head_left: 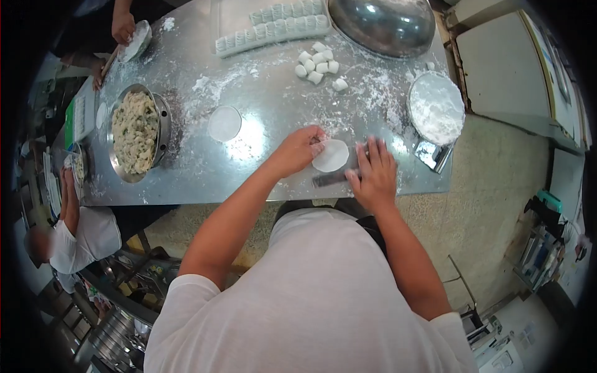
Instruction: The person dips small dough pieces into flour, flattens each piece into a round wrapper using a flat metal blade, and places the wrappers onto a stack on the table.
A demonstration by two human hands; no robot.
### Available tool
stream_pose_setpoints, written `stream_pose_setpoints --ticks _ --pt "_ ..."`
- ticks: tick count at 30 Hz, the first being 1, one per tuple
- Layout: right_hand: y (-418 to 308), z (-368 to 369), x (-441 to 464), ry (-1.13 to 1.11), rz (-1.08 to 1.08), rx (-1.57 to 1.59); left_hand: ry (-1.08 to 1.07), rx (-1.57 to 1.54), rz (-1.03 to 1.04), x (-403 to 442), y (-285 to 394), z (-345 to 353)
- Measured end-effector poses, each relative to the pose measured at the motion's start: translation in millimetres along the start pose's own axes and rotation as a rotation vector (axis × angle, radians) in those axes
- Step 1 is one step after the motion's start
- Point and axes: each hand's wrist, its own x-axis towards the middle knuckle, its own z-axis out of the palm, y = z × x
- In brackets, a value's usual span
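My left hand (pixel 301 149) is closed in a pinch at the left edge of a thin round dough wrapper (pixel 330 156), which lies on the metal table. Just to the right, my right hand (pixel 375 171) rests with fingers stretched and apart over a dark rolling pin (pixel 328 180), its palm hiding part of the pin. The pin looks blurred by motion beside the wrapper's lower right edge. Another flat round wrapper (pixel 224 124) lies to the left. Several small dough pieces (pixel 316 66) are heaped beyond my hands.
Flour is scattered over the metal table (pixel 267 93). A flour bowl (pixel 460 121) stands at the right edge, an overturned metal bowl (pixel 382 28) behind it. A filling bowl (pixel 114 133) sits left, a dumpling tray (pixel 217 46) at the back. Co-workers' hands (pixel 123 28) are far left.
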Motion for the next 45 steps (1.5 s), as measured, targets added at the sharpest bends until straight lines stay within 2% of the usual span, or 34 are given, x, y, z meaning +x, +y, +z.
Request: stream_pose_setpoints --ticks 2,3,4,5,6,8,10,12,13,15,17,19,20,22,26,28,29,30,32,33,34,35,36,37,38,40,41,42,44,45 --pt "-1 0 48 0.104 -0.016 -0.080 -0.027 -0.119 -0.004 -3 -6 3" --pt "-1 1 74 0.108 -0.009 -0.079 0.009 0.014 -0.024 -3 16 -2" --pt "-3 1 98 0.148 0.028 -0.083 0.005 0.020 -0.020 -1 20 -1" --pt "-4 -1 110 0.193 0.060 -0.090 0.039 0.144 0.064 4 24 -3" --pt "-3 -4 111 0.208 0.052 -0.094 0.083 0.267 0.152 9 28 -6" --pt "-6 -4 96 0.174 0.068 -0.038 0.121 0.300 0.221 10 21 -2" --pt "-1 4 40 0.108 0.021 -0.018 0.162 0.327 0.277 6 18 -2" --pt "1 0 9 0.039 -0.010 -0.005 0.098 0.050 0.046 -8 21 -3" --pt "1 -1 1 0.026 -0.024 0.014 0.076 -0.170 0.051 -5 0 5" --pt "0 -3 4 -0.002 -0.011 0.036 -0.007 -0.248 -0.016 -2 -26 7" --pt "-3 -1 63 0.114 0.006 -0.018 -0.085 -0.320 -0.076 -3 -13 6" --pt "-3 4 105 0.162 0.046 -0.036 0.130 0.076 0.084 -3 27 -3" --pt "-3 2 118 0.211 0.072 -0.060 0.137 0.081 0.095 3 27 -4" --pt "-4 -1 103 0.182 0.076 -0.042 0.055 0.396 0.259 13 23 -7" --pt "-1 1 15 0.061 0.008 0.003 0.043 0.360 0.142 1 11 -5" --pt "-3 -6 -12 0.024 -0.048 0.016 -0.055 -0.322 -0.125 -7 -4 2" --pt "3 -1 -8 0.061 -0.074 0.050 -0.091 -0.543 -0.236 -9 -13 4" --pt "2 -2 9 0.052 -0.058 0.053 -0.106 -0.542 -0.246 -10 -10 3" --pt "-3 -2 60 0.122 -0.015 -0.009 -0.046 -0.269 -0.153 -6 -5 -1" --pt "-4 -2 81 0.124 -0.007 -0.007 0.066 -0.158 -0.026 -4 -1 1" --pt "-6 -2 101 0.159 0.028 -0.024 0.064 -0.151 -0.024 -1 8 0" --pt "-8 -4 113 0.200 0.057 -0.044 0.060 0.037 0.015 4 21 -5" --pt "-8 -6 112 0.213 0.051 -0.045 0.060 0.224 0.056 8 29 -8" --pt "-8 -6 101 0.192 0.054 -0.035 0.117 0.333 0.225 8 27 -7" --pt "-8 -5 87 0.165 0.055 -0.026 0.129 0.330 0.225 7 24 -6" --pt "-4 2 30 0.119 0.016 -0.011 0.122 0.303 0.220 4 19 -5" --pt "-2 2 10 0.070 -0.007 0.006 0.042 0.205 0.061 -1 27 -9" --pt "-2 0 3 0.067 -0.010 0.006 0.044 0.203 0.058 0 17 -7" --pt "-1 -1 -12 -0.004 -0.070 0.014 -0.082 -0.416 -0.235 0 -11 2" --pt "-2 -2 -1 -0.011 -0.057 0.017 -0.095 -0.414 -0.242 1 -14 0"
